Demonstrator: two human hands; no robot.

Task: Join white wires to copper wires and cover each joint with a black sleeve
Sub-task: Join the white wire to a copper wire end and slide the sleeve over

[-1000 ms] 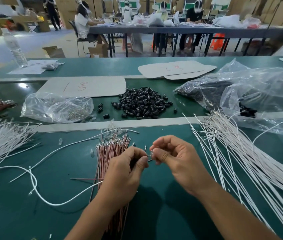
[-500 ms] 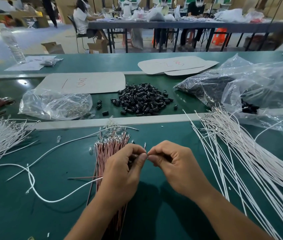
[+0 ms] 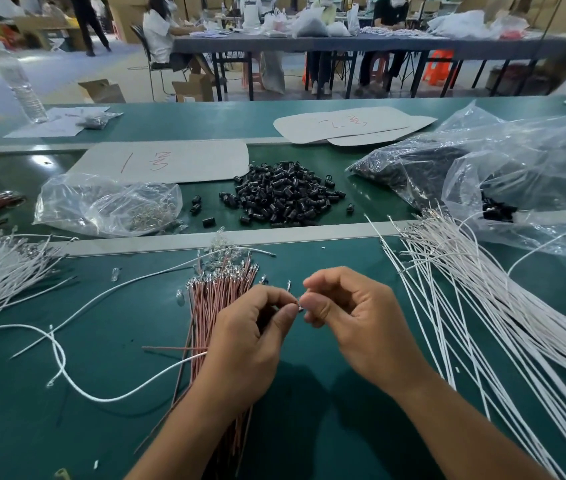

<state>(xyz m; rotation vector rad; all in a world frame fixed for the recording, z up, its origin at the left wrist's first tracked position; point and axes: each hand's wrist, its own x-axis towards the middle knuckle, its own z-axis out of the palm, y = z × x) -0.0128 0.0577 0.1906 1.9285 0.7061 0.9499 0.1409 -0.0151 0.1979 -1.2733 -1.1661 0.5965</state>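
Gap between my left hand [image 3: 250, 341] and right hand [image 3: 361, 327] has closed, both grips pinching tiny wire ends [image 3: 298, 304] together, joint seemingly under way.

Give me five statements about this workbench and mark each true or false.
1. The left hand and the right hand both pinch a small metal part between their fingertips. True.
2. The copper wires lie right of the right hand. False: they lie under the left hand; the white wires lie on the right.
3. The loose black sleeves sit in a pile beyond the pale strip. True.
4. The water bottle lies on its side. False: it stands upright at the far left.
5. The clear bag left of the pile holds black sleeves. False: it holds small silvery pieces.
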